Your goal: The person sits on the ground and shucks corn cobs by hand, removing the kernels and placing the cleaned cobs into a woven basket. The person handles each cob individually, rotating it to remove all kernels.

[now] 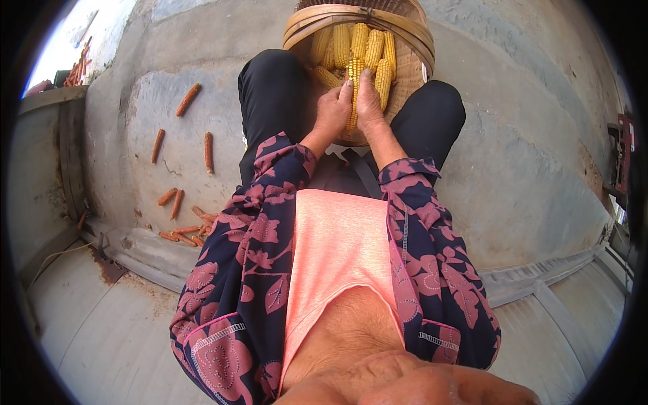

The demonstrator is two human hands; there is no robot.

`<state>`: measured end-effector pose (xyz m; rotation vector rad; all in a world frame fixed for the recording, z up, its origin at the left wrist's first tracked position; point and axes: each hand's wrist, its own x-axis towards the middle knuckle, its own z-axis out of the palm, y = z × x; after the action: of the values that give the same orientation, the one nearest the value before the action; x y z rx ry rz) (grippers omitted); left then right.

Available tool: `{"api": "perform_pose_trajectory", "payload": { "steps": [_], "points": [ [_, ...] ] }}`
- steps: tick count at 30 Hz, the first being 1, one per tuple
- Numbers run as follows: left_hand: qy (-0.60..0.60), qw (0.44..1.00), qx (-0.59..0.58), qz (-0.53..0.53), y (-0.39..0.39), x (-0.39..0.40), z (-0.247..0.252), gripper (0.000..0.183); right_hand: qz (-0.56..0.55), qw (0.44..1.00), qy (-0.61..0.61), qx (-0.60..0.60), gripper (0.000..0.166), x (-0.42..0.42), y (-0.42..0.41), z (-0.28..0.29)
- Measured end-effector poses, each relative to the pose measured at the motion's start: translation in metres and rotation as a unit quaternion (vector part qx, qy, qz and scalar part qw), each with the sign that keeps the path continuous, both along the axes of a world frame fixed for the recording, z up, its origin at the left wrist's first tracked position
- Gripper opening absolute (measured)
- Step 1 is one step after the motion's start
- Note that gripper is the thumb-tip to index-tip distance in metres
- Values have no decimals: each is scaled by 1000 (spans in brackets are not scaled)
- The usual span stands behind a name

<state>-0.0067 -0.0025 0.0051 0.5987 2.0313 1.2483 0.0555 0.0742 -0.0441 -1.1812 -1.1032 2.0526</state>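
Observation:
Both hands grip one ear of dried yellow corn [355, 76], held lengthwise over a woven bamboo basket [408, 63] between the knees. My left hand [331, 110] wraps its left side, thumb pointing up along the kernels. On the opposite side my right hand [370, 101] presses with its thumb laid near the upper part. A strip beside the left thumb looks reddish, like bare cob. Several more ears of corn [374, 49] lie in the basket, kernels on, just beyond the hands. Loose kernels at the basket's bottom are partly hidden by the hands and ears.
Bare reddish corncobs [188, 100] lie scattered on the concrete floor [526, 167] to the left. A small heap of cobs [195, 230] sits by my left sleeve, and another cob pile [78, 68] is at the far left. Behind me runs a door sill [147, 250].

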Motion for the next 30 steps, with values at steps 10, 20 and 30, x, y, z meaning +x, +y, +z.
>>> {"api": "perform_pose_trajectory", "payload": {
  "steps": [10, 20, 30],
  "points": [
    [220, 971, 70, 64, 12, -7, -30, 41, -10, 996, 6, -88, 83, 1, 3, -14],
    [-14, 997, 72, -26, 25, -9, -13, 56, -27, 998, -18, -58, 79, 4, -3, -5],
    [-24, 985, 156, 63, 27, -8, -9, 47, -2, 993, -88, 79, 73, 2, -10, 9]
  ]
}}
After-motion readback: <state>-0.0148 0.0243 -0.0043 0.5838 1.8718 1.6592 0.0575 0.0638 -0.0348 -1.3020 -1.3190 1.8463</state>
